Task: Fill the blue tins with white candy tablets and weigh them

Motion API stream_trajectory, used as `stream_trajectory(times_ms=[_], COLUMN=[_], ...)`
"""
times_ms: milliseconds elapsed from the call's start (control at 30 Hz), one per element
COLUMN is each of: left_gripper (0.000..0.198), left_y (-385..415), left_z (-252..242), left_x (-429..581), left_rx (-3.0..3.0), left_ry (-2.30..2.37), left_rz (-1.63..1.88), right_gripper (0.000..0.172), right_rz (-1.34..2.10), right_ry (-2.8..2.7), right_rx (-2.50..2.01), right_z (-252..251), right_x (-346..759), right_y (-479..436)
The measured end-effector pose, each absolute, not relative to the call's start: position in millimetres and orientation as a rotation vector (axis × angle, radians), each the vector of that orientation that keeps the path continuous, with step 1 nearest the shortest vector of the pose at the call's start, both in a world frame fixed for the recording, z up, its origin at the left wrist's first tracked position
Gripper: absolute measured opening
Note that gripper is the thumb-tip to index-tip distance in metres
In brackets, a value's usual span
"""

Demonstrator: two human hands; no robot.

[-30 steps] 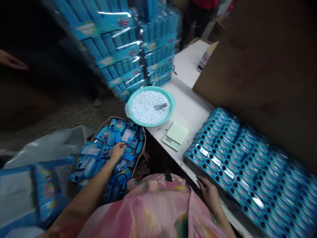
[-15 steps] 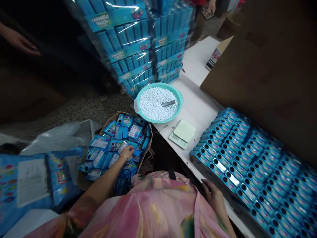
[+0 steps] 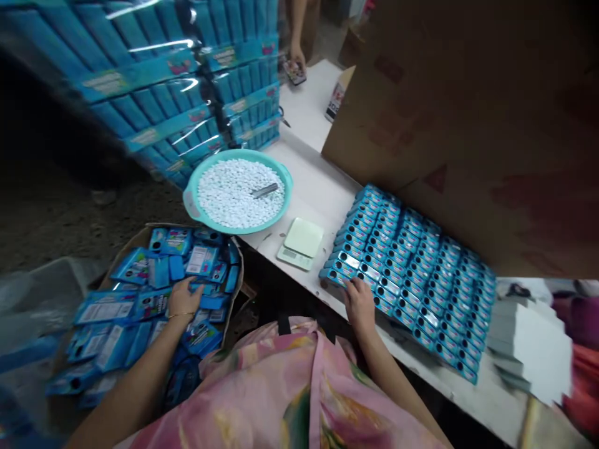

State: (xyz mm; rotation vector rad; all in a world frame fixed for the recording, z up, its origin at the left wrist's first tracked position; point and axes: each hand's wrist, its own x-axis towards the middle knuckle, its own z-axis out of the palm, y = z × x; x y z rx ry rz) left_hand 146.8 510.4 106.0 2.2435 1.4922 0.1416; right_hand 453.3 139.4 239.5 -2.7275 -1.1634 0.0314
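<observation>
bowl (image 3: 287,187): 1 | scale (image 3: 304,237): 1 | scoop (image 3: 264,191): 1 | own hands (image 3: 184,299) (image 3: 360,304): 2 | blue boxes (image 3: 412,296): dozens, exact count unclear

Wrapped stack (image 3: 140,72): blurred, cut off at top.
Scale display (image 3: 289,254): too small to read.
Left hand (image 3: 183,299): can't tell if gripping.

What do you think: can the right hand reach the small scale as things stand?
Probably yes. The right hand is at the front row of blue boxes, near the scale on the white table. The boxes' corner lies close to the way, but the hand could likely pass around it.
</observation>
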Motion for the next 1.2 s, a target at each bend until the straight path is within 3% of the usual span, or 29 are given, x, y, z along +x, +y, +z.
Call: stream_trajectory(times_ms=[267, 400, 667, 1200], left_gripper=[0.026, 0.024, 0.043, 0.03], left_y=[469.9, 443.5, 389.6, 369.2], left_z=[186.3, 218.3, 181.0, 175.6], left_x=[262.2, 320.7, 357.2, 366.9], left_rx=[2.303, 2.481, 2.846, 2.952], left_ry=[0.844, 0.361, 0.154, 0.001], left_rz=[0.418, 0.281, -0.196, -0.253], right_gripper=[0.024, 0.016, 0.012, 0.008], right_rz=[0.085, 0.153, 0.222, 0.29], right_ry=[-1.318, -1.41, -1.419, -1.438], right_rx=[-2.889, -2.898, -2.841, -2.856], right_z=[220.6, 226.4, 240.8, 220.7], right_x=[461.2, 460.9, 429.2, 439.2], right_y=[166.9, 173.6, 148.1, 142.0])
